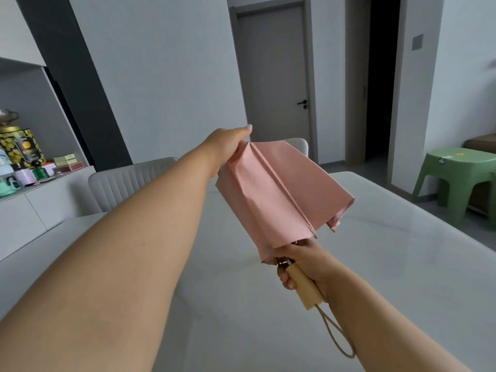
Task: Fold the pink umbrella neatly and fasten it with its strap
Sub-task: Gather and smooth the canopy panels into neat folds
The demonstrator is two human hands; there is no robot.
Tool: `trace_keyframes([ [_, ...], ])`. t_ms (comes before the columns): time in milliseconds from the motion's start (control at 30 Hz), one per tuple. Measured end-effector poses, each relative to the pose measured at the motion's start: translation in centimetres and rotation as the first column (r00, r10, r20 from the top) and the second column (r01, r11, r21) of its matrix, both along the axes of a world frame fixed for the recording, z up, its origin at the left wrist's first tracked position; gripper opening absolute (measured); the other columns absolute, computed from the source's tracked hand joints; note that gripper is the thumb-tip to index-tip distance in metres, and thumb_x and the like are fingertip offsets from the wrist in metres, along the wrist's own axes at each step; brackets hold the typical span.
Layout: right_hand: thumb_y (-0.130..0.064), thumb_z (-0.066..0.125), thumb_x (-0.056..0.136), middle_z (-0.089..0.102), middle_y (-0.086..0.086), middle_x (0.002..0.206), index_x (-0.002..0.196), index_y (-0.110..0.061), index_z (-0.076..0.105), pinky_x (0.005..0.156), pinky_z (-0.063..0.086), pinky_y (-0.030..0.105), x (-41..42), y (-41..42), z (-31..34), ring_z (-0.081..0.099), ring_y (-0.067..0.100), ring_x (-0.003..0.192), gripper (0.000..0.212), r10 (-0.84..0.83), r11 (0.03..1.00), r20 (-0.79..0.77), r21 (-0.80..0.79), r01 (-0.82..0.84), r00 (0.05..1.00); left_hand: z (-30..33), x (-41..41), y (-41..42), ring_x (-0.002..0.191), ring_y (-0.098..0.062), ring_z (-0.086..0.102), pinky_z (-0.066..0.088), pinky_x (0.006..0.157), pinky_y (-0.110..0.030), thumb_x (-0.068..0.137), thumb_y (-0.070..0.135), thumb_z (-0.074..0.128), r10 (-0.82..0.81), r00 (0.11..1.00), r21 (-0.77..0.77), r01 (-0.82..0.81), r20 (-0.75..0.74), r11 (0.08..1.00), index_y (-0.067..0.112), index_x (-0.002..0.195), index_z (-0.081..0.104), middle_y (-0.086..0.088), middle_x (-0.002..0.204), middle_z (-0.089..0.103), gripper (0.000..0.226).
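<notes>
My left hand is reaching out at about 12 o'clock, gripping the far tip of the umbrella, with my thumb lying along the top edge of the canopy; the other fingers are hidden behind the fabric. My right hand is sitting at about 5 o'clock from the left one, its fingers curling round the pale wooden handle just below the canopy's open rim. I am holding the umbrella in the air above the table, tilted, with the tip pointing away from me toward 11 o'clock and the handle pointing back toward 5 o'clock. The pink fabric is hanging loose in broad pleats, not wrapped, and two rib ends are poking out at its lower right edge. A beige cord loop is dangling from the handle's end beside my right forearm. I cannot make out the fastening strap.

Beyond the table, at 10 o'clock, a grey chair is standing. A green stool is sitting at 3 o'clock, and tins and bottles are crowding a shelf at 9 o'clock.
</notes>
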State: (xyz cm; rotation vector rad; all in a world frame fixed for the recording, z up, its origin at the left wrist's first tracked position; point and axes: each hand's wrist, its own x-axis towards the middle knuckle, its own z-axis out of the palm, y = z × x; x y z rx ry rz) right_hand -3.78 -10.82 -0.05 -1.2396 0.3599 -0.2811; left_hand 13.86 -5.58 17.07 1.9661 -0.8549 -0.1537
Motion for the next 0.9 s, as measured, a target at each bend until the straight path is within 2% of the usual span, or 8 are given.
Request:
trace_keyframes([
  [100, -0.006, 0.067, 0.084, 0.062, 0.02, 0.082, 0.104, 0.003, 0.055, 0.04, 0.041, 0.024, 0.1, -0.2, -0.1, 0.051, 0.02, 0.043, 0.025, 0.015, 1.0, -0.013, 0.02, -0.014, 1.0, 0.3, 0.3, 0.4, 0.064, -0.015, 0.045, 0.032, 0.066, -0.031, 0.089, 0.043, 0.058, -0.118, 0.974, -0.065, 0.107, -0.195, 0.992, 0.02, 0.06, 0.058, 0.005, 0.062, 0.056, 0.037],
  [200, -0.007, 0.068, 0.084, 0.062, 0.017, 0.078, 0.098, 0.003, 0.057, 0.039, 0.041, 0.024, 0.0, -0.3, -0.1, 0.051, 0.019, 0.043, 0.02, 0.049, 0.999, -0.011, 0.021, -0.049, 0.999, 0.3, 0.9, 0.4, 0.076, -0.015, 0.049, 0.034, 0.069, -0.03, 0.079, 0.038, 0.069, -0.058, 0.993, 0.083, 0.066, -0.099, 0.994, 0.02, 0.082, 0.065, 0.003, 0.08, 0.059, 0.019],
  [267, -0.005, 0.068, 0.083, 0.062, 0.018, 0.078, 0.096, 0.002, 0.058, 0.039, 0.04, 0.023, -0.1, -0.1, -0.1, 0.05, 0.019, 0.043, 0.018, 0.066, 0.997, -0.012, 0.025, -0.066, 0.998, 0.3, 1.0, 0.4, 0.083, -0.017, 0.053, 0.04, 0.076, -0.03, 0.076, 0.037, 0.073, 0.028, 1.0, 0.134, -0.027, -0.008, 0.991, 0.014, 0.099, 0.065, 0.001, 0.089, 0.06, 0.033],
  [333, -0.004, 0.067, 0.084, 0.061, 0.02, 0.082, 0.098, 0.002, 0.058, 0.039, 0.04, 0.023, 0.0, 0.1, -0.1, 0.049, 0.019, 0.043, 0.018, 0.076, 0.996, -0.013, 0.036, -0.076, 0.997, 0.3, 1.0, 0.5, 0.086, -0.019, 0.058, 0.044, 0.08, -0.031, 0.074, 0.034, 0.076, 0.025, 0.997, 0.073, -0.02, -0.07, 0.997, 0.012, 0.098, 0.069, 0.0, 0.09, 0.064, 0.033],
  [433, -0.005, 0.063, 0.086, 0.059, 0.021, 0.084, 0.1, 0.003, 0.055, 0.037, 0.038, 0.022, 0.0, 0.2, -0.1, 0.047, 0.019, 0.043, 0.018, 0.094, 0.993, 0.004, 0.07, -0.094, 0.996, 0.5, 0.5, 1.0, 0.071, -0.013, 0.054, 0.041, 0.069, -0.026, 0.087, 0.035, 0.066, -0.094, 0.97, -0.052, 0.085, -0.225, 0.995, 0.02, 0.086, 0.071, 0.003, 0.076, 0.063, 0.016],
  [600, -0.004, 0.063, 0.086, 0.059, 0.023, 0.086, 0.101, 0.004, 0.056, 0.037, 0.038, 0.022, 0.0, 0.1, 0.0, 0.047, 0.019, 0.043, 0.019, 0.107, 0.989, 0.028, 0.1, -0.109, 0.994, 1.2, 0.8, 1.6, 0.055, -0.006, 0.058, 0.039, 0.059, -0.022, 0.094, 0.033, 0.056, -0.282, 0.89, -0.285, 0.183, -0.36, 0.941, 0.019, 0.096, 0.065, 0.005, 0.071, 0.071, 0.017],
  [767, -0.002, 0.063, 0.086, 0.059, 0.023, 0.086, 0.101, 0.002, 0.054, 0.036, 0.038, 0.022, 0.0, 0.2, -0.1, 0.048, 0.019, 0.042, 0.018, 0.111, 0.988, 0.038, 0.101, -0.114, 0.993, 0.5, 1.1, 1.3, 0.055, -0.014, 0.053, 0.042, 0.062, -0.027, 0.088, 0.041, 0.064, -0.041, 0.989, 0.008, 0.043, -0.139, 0.999, 0.014, 0.083, 0.065, 0.001, 0.065, 0.063, 0.028],
  [900, -0.004, 0.064, 0.085, 0.061, 0.022, 0.083, 0.096, 0.003, 0.056, 0.037, 0.04, 0.022, 0.1, 0.4, -0.2, 0.048, 0.019, 0.042, 0.015, 0.139, 0.987, 0.008, 0.078, -0.139, 0.99, 0.7, 0.6, 1.3, 0.058, -0.013, 0.053, 0.041, 0.062, -0.025, 0.088, 0.039, 0.062, -0.108, 0.958, -0.043, 0.101, -0.265, 0.994, 0.015, 0.068, 0.06, 0.001, 0.062, 0.059, 0.032],
])
